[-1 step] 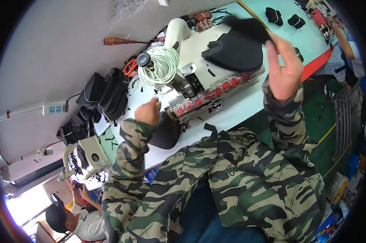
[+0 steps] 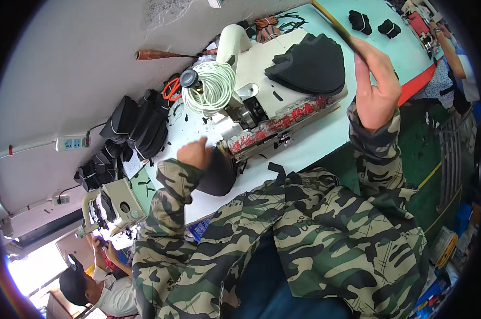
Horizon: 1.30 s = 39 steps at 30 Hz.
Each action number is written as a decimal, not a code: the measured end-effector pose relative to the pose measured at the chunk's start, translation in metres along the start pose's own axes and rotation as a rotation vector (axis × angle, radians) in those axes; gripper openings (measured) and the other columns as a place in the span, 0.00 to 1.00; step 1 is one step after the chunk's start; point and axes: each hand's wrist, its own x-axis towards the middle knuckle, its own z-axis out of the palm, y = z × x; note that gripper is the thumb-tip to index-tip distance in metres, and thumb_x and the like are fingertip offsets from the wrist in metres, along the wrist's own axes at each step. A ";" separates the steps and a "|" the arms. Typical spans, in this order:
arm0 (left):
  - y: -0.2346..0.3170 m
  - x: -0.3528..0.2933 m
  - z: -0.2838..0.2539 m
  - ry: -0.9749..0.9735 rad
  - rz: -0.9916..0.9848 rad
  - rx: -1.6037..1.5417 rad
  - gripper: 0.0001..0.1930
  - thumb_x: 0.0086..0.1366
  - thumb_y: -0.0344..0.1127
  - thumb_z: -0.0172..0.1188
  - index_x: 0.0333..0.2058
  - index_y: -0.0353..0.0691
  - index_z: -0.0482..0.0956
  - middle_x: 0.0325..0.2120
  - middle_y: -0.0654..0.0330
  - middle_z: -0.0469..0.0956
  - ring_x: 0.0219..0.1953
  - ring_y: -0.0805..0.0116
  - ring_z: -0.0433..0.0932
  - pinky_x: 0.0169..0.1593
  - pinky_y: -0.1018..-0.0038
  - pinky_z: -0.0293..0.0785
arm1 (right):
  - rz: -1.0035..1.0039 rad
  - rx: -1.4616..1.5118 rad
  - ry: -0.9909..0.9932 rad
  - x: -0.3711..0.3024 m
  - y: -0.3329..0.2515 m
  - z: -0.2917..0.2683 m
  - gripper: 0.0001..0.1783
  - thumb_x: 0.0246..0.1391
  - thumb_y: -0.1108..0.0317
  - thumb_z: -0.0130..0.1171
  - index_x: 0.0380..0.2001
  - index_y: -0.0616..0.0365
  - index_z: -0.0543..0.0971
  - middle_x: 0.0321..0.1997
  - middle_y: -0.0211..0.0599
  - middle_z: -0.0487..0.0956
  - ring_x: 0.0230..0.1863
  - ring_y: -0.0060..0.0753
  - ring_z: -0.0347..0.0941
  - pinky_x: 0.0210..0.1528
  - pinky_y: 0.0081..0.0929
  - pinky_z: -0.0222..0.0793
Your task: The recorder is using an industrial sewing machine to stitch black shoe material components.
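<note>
At the right, my right hand [image 2: 377,87] pinches a thin black panel [image 2: 354,48] that shows edge-on. Beside it, a stack of black curved panels [image 2: 315,63] lies on the pale bed of a sewing machine [image 2: 272,50]. My left hand [image 2: 193,154] is curled with its thumb raised, at the near left end of the machine's red-marked arm [image 2: 283,123]. Another black panel [image 2: 219,174] lies against that hand, under the arm's end. Whatever the left fingers hold is hidden.
A coil of white cord [image 2: 211,87] sits on the machine, by red-handled scissors [image 2: 171,89]. Bundled black pieces [image 2: 139,125] lie along the wall. A second sewing machine [image 2: 115,204] and a seated person [image 2: 105,287] are lower left; another person's arm [image 2: 450,53] is upper right.
The black panel in my right hand has turned from showing its broad face over the stack to edge-on, uncovering the stack. My left hand has dropped slightly.
</note>
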 end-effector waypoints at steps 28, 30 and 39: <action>0.021 0.050 -0.060 -0.238 0.236 -0.680 0.09 0.57 0.31 0.53 0.32 0.31 0.77 0.21 0.56 0.75 0.24 0.70 0.72 0.32 0.71 0.68 | 1.264 1.263 -0.918 -0.129 -0.099 0.106 0.25 0.49 0.71 0.58 0.51 0.68 0.69 0.37 0.39 0.76 0.35 0.24 0.74 0.35 0.20 0.73; 0.021 0.049 -0.063 -0.186 0.204 -0.695 0.10 0.55 0.33 0.56 0.30 0.31 0.77 0.20 0.52 0.76 0.22 0.62 0.74 0.31 0.69 0.69 | 1.276 1.287 -0.901 -0.126 -0.104 0.105 0.23 0.49 0.71 0.58 0.50 0.67 0.70 0.38 0.39 0.77 0.35 0.23 0.73 0.36 0.20 0.72; 0.074 0.041 -0.051 0.158 0.099 -0.625 0.11 0.53 0.38 0.57 0.28 0.36 0.80 0.20 0.45 0.75 0.24 0.49 0.77 0.31 0.63 0.72 | 0.736 0.951 -0.960 -0.080 -0.027 0.075 0.14 0.47 0.70 0.61 0.40 0.62 0.78 0.29 0.31 0.78 0.31 0.16 0.72 0.35 0.17 0.68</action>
